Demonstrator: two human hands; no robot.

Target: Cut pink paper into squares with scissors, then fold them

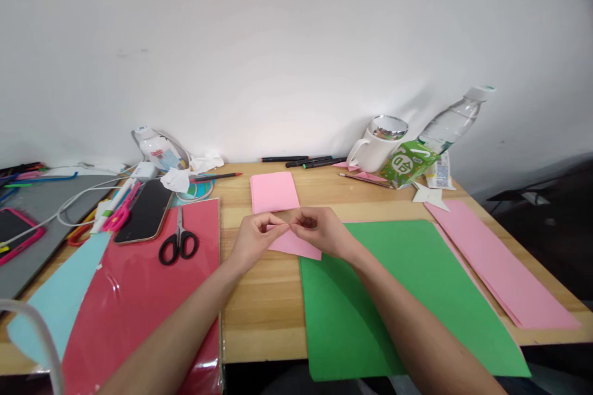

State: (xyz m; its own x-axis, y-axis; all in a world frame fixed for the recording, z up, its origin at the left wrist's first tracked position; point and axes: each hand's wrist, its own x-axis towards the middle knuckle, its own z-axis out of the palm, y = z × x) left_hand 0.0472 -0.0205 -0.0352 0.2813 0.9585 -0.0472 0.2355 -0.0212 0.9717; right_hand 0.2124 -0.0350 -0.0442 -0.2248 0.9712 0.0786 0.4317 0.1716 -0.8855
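Observation:
My left hand and my right hand meet at the middle of the wooden table. Both pinch the same small pink paper piece, which lies partly under them with its lower corner over the edge of a big green sheet. The fingers of both hands are curled closed on the paper's top edge. Just beyond the hands lies a rectangular pink sheet, flat on the wood.
Left of the hands lie a red sheet, black scissors, a phone and a light blue sheet. Pink strips lie at right. A white mug, bottle, green packet and markers stand along the wall.

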